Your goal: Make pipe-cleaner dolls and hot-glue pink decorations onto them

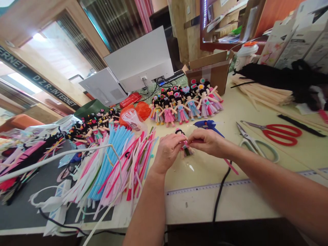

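A small pipe-cleaner doll [188, 152] with black hair and a pink and dark green skirt is between my hands over the table. My left hand [169, 147] pinches it from the left, near its upper body. From the other side, my right hand [207, 140] has its thumb and fingertips pressed together at the doll's arm. The fingers hide most of the doll's chest and arms. Just behind my right hand lies a blue glue gun [206, 124], partly covered. A pink pipe cleaner [231, 166] pokes out below my right wrist.
Finished dolls [181, 106] stand at the back before a cardboard box [208, 73]. Pipe cleaners [110, 164] in bundles cover the left side. Red-handled scissors [280, 133] and pale-handled scissors [256, 145] lie right. A ruler strip [202, 187] and black cable [220, 191] run near the front edge.
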Demonstrator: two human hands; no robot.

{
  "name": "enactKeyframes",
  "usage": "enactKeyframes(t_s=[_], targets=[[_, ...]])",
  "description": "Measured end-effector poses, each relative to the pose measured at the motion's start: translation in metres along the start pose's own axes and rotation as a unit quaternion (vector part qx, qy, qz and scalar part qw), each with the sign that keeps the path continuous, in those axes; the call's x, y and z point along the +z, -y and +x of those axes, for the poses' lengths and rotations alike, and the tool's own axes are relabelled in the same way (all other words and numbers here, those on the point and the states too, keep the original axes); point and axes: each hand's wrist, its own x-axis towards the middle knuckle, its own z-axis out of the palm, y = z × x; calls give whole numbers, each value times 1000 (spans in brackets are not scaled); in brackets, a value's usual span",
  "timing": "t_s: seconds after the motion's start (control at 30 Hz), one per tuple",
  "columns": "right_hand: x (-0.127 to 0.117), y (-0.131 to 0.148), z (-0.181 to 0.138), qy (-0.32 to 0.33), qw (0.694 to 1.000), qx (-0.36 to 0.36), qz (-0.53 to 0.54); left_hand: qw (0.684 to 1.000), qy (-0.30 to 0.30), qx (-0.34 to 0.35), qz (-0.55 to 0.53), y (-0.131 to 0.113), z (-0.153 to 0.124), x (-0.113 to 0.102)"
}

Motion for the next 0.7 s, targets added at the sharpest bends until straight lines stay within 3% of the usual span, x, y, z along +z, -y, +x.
enactKeyframes(t_s=[0.7], targets=[[3,2,-3,-4,994,13,-105,999,-11,-20,43,-7,-2,2]])
